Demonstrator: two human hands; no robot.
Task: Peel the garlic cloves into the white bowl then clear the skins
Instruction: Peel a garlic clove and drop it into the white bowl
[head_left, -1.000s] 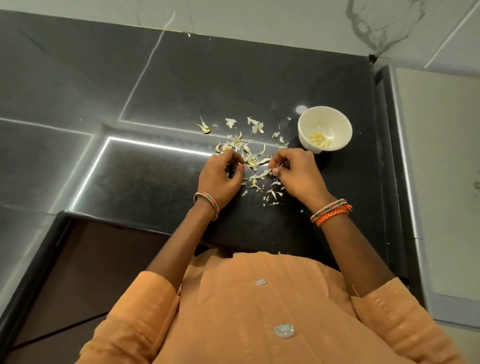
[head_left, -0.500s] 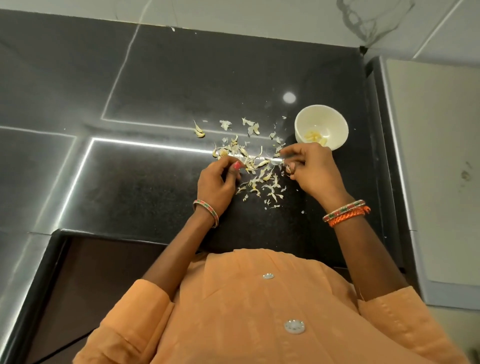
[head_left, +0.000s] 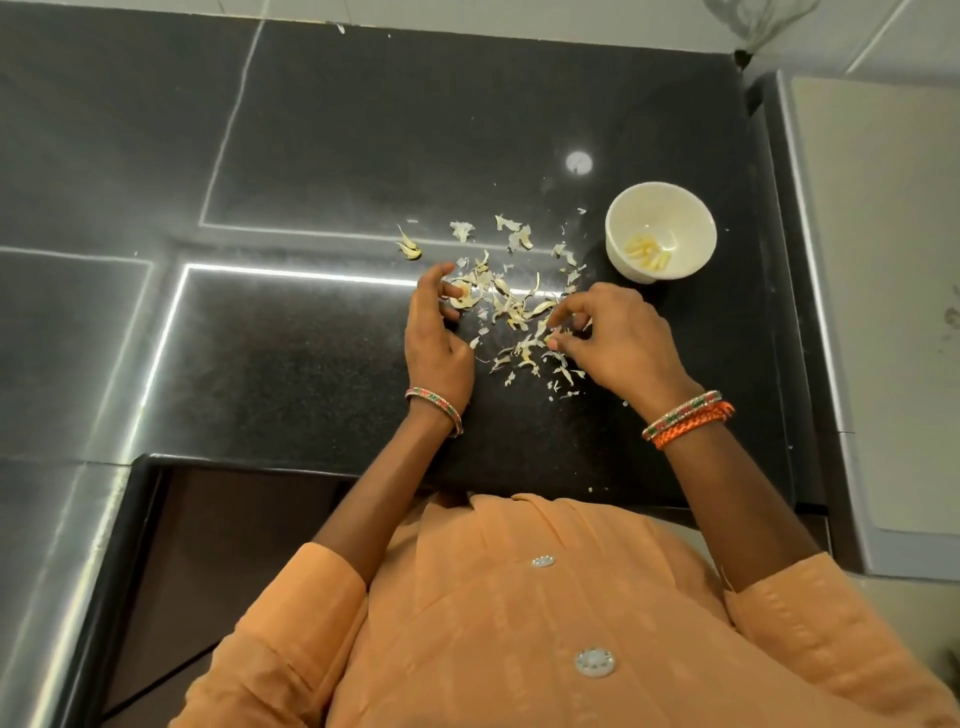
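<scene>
From the head view I look down on a dark counter with pale garlic skins scattered across its middle. The bowl, white, stands upright at the right of the skins, apart from them, and I can see a few peeled cloves lying in its bottom. My left hand rests at the left edge of the pile with its fingers curled; the thumb and fingertips close on what looks like a small pale piece at the pile's edge, though I cannot tell whether it is a clove or only skin. My right hand sits at the right edge of the pile, just below the bowl without touching it, fingers bent and pinching a small pale bit between thumb and fingertips. One stray skin lies off to the left of the heap. Both wrists carry bangles, and an orange shirt fills the bottom of the view. I can read no label, brand or writing anywhere.
</scene>
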